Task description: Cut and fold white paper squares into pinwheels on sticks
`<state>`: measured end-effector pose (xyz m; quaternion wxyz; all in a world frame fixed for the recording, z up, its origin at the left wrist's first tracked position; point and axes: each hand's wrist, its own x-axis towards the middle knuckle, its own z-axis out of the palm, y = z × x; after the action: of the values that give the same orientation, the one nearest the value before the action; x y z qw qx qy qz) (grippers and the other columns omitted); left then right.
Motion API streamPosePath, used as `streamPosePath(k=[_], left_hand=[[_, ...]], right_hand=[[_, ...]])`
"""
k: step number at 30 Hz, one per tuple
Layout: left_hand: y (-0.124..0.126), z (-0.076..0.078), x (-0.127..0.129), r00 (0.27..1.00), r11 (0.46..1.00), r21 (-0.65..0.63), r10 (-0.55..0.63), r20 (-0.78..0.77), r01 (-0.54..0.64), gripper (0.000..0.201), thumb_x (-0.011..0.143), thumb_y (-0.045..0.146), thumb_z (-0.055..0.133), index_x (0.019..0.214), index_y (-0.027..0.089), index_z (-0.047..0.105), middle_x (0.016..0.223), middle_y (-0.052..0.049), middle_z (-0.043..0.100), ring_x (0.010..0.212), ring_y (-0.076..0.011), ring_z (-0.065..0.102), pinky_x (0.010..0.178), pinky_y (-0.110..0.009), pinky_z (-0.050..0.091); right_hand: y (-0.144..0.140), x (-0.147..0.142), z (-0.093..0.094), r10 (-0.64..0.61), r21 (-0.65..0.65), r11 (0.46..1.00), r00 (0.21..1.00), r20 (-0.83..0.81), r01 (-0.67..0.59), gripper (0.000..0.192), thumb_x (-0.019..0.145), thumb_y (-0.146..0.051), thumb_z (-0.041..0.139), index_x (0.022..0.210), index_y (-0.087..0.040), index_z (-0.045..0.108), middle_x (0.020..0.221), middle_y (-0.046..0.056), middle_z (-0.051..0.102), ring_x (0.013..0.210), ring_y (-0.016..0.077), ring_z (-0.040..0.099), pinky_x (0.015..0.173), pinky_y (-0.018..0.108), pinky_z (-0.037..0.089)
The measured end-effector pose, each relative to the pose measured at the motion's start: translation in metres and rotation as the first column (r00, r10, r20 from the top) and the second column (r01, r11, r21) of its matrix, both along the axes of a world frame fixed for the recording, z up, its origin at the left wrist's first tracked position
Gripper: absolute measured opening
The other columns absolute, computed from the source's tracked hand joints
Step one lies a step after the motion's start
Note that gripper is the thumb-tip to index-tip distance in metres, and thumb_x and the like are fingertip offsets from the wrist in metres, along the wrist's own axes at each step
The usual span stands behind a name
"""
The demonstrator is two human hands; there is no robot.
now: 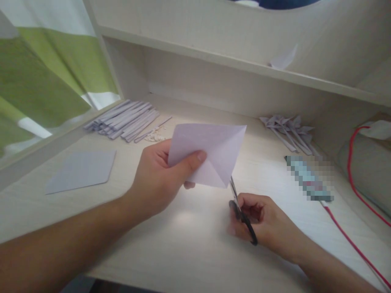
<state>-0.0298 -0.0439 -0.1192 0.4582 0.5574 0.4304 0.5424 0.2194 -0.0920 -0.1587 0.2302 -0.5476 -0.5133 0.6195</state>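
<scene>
A square piece of white paper with diagonal creases is pinched in my left hand, thumb on top and fingers beneath. My right hand grips a pair of scissors by its black handles, the blades pointing up toward the paper's lower right corner. The blade tips are partly hidden by the paper, so I cannot tell whether they touch it. On the desk to the left lies a stack of square paper.
Rolled paper sticks are piled at the back left, beside small pale scraps. Paper pinwheel-like pieces on sticks lie at the back right. A phone with a red cable rests on the right. A shelf spans the back.
</scene>
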Motion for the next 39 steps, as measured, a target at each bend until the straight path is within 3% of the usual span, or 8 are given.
streamPosePath(k=[4,9,13,18,24,27,34,39], left_hand=[[0.002,0.001,0.0,0.997,0.997,-0.032,-0.072,0.034,0.073,0.024,0.086,0.029,0.073,0.068,0.016,0.065,0.053,0.0,0.063,0.044,-0.0122,0.057,0.04,-0.022,0.045],[0.004,0.009,-0.002,0.999,0.998,-0.028,-0.051,-0.004,0.051,0.016,0.084,0.023,0.071,0.07,0.016,0.066,0.056,0.0,0.064,0.046,-0.0128,0.058,0.043,-0.023,0.046],[0.005,0.015,-0.007,0.997,0.997,-0.005,-0.079,-0.015,0.078,0.017,0.083,0.023,0.07,0.068,0.017,0.067,0.056,-0.001,0.066,0.047,-0.0139,0.059,0.045,-0.024,0.047],[0.006,0.013,-0.01,0.994,0.994,0.015,-0.11,-0.014,0.11,0.023,0.084,0.027,0.072,0.065,0.017,0.064,0.05,0.002,0.059,0.042,-0.0111,0.052,0.039,-0.021,0.038],[0.009,0.011,-0.01,0.99,0.99,0.02,-0.143,-0.005,0.143,0.021,0.084,0.017,0.063,0.063,0.018,0.059,0.05,0.003,0.054,0.043,-0.0093,0.048,0.04,-0.02,0.035],[0.01,0.009,-0.01,0.988,0.989,-0.004,-0.149,-0.046,0.149,0.017,0.085,0.019,0.065,0.069,0.018,0.065,0.053,0.003,0.056,0.045,-0.0094,0.048,0.042,-0.02,0.036],[0.007,0.01,-0.009,0.974,0.984,-0.064,-0.174,-0.146,0.166,0.022,0.089,0.025,0.064,0.068,0.018,0.064,0.051,0.001,0.058,0.045,-0.011,0.051,0.046,-0.022,0.04],[0.006,0.012,-0.006,0.971,0.974,-0.086,-0.217,-0.1,0.209,0.023,0.088,0.027,0.065,0.067,0.019,0.061,0.052,0.0,0.06,0.047,-0.0129,0.054,0.047,-0.024,0.042]], right_hand=[[-0.002,-0.006,0.005,0.011,0.043,0.999,0.998,-0.063,-0.008,0.045,0.064,-0.042,0.098,0.074,-0.018,0.061,0.064,-0.005,0.052,0.059,0.0098,0.041,0.053,0.023,0.032],[-0.001,-0.017,0.015,0.07,0.172,0.984,0.993,-0.093,-0.053,0.048,0.075,-0.06,0.086,0.078,-0.018,0.064,0.068,-0.002,0.054,0.063,0.0119,0.044,0.055,0.024,0.037],[0.004,-0.023,0.019,0.074,0.211,0.975,0.996,-0.044,-0.063,0.044,0.077,-0.058,0.085,0.082,-0.017,0.067,0.072,0.0,0.058,0.065,0.0127,0.048,0.057,0.024,0.04],[0.003,-0.023,0.009,0.099,0.266,0.961,0.992,-0.075,-0.075,0.036,0.075,-0.044,0.091,0.086,-0.018,0.069,0.075,0.0,0.061,0.067,0.0123,0.053,0.062,0.024,0.045],[-0.006,-0.016,-0.003,0.101,0.275,0.96,0.985,-0.141,-0.059,0.036,0.076,-0.043,0.09,0.091,-0.018,0.07,0.072,-0.002,0.058,0.062,0.0105,0.049,0.058,0.023,0.042],[-0.007,-0.015,0.0,0.083,0.293,0.955,0.992,-0.096,-0.051,0.035,0.075,-0.04,0.091,0.094,-0.018,0.071,0.072,-0.002,0.059,0.063,0.0109,0.05,0.06,0.023,0.043],[-0.005,-0.019,0.012,0.072,0.219,0.974,0.997,-0.034,-0.063,0.033,0.072,-0.038,0.092,0.075,-0.017,0.066,0.068,-0.002,0.056,0.062,0.0106,0.048,0.061,0.023,0.044],[-0.006,-0.021,0.012,0.052,0.17,0.985,0.996,-0.067,-0.04,0.036,0.067,-0.036,0.095,0.072,-0.018,0.065,0.065,-0.004,0.052,0.06,0.0101,0.042,0.058,0.023,0.041]])
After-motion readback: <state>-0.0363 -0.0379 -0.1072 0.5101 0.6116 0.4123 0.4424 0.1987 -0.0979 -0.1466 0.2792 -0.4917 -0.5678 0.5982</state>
